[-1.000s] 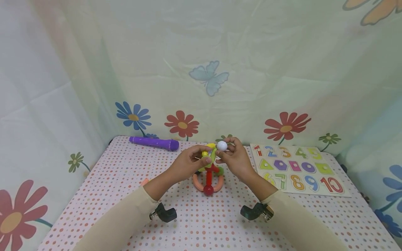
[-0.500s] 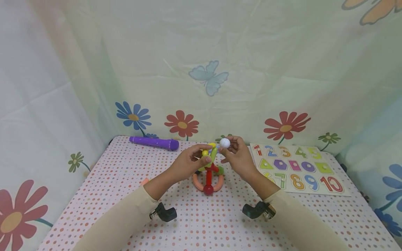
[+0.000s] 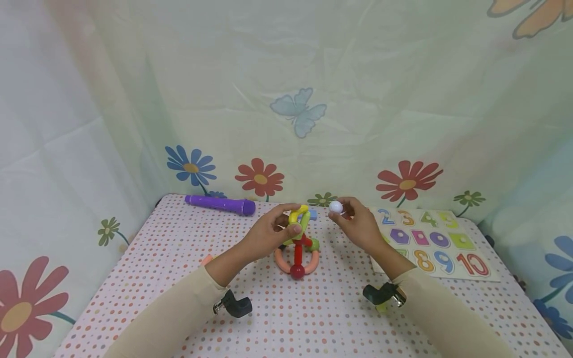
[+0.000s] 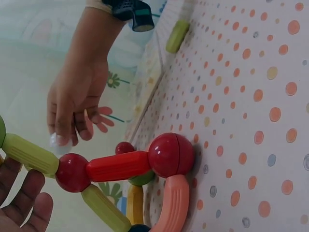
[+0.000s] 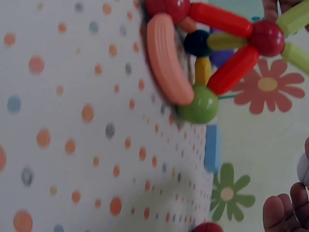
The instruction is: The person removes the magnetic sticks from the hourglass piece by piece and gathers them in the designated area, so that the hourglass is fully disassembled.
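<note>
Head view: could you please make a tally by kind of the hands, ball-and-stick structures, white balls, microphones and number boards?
Hands: 2 (left hand, right hand)
Ball-and-stick structure: 1
White ball: 1, in the right hand
Purple microphone: 1
Number board: 1, partly hidden
Total: 6

Your right hand (image 3: pixel 358 226) and white ball (image 5: pixel 303 170) cut off by right wrist view's edge; your left hand (image 3: pixel 267 231) hides part of stick toy (image 3: pixel 298 252); right forearm (image 3: pixel 389 256) covers part of number board (image 3: pixel 411 247)
</note>
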Demonstrator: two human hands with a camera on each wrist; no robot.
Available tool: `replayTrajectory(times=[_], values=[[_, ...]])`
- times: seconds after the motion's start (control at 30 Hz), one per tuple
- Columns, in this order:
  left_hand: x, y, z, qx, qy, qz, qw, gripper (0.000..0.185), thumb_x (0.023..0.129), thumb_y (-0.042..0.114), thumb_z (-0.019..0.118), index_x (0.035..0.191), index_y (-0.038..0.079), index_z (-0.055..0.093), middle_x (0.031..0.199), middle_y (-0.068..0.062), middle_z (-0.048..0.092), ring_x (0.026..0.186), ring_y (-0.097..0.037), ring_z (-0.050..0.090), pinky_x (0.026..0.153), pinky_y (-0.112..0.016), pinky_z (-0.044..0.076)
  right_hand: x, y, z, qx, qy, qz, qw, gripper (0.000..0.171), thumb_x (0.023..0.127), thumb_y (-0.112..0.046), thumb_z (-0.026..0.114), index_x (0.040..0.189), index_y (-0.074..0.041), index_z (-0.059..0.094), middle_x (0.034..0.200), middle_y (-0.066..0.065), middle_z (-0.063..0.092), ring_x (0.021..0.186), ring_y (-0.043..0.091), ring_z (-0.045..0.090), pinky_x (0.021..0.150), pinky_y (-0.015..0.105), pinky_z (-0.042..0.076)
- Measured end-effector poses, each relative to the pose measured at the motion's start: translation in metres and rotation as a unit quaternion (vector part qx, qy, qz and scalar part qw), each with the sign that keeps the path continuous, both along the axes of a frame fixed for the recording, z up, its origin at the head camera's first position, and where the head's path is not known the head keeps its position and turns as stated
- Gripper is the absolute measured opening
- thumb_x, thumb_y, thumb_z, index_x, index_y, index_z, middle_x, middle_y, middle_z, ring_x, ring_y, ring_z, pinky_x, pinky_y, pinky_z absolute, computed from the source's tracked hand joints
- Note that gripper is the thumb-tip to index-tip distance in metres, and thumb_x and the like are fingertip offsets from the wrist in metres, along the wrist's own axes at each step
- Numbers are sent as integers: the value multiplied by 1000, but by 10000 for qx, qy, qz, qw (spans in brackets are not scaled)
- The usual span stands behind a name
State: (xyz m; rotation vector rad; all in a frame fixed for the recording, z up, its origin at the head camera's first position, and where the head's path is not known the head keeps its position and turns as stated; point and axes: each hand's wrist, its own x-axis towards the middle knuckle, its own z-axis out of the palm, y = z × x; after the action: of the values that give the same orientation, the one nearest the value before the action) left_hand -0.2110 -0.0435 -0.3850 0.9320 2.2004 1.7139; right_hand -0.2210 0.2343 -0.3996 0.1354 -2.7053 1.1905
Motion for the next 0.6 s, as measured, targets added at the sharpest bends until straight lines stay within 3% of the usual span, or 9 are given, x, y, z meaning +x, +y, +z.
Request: replayTrajectory(times=[0.23, 0.6], values=[[-1, 1, -1, 9, -83, -11, 10000, 67, 97, 48, 68, 154, 21, 42, 112, -10, 68, 101, -19, 68, 91, -58, 54, -7, 23, -7, 476, -65, 5, 9988, 51, 98, -24, 71, 141, -1, 54, 114, 17, 65, 97, 29, 58, 71, 35, 50], [0, 1, 0, -21, -109, 45, 9999, 64, 99, 41, 69, 154, 21, 41, 111, -10, 69, 99, -20, 69, 91, -56, 55, -5, 59, -14, 818, -298, -53, 9962, 47, 95, -18, 69, 133, 6, 55, 121, 25, 62, 109, 41, 56, 84, 49, 51]])
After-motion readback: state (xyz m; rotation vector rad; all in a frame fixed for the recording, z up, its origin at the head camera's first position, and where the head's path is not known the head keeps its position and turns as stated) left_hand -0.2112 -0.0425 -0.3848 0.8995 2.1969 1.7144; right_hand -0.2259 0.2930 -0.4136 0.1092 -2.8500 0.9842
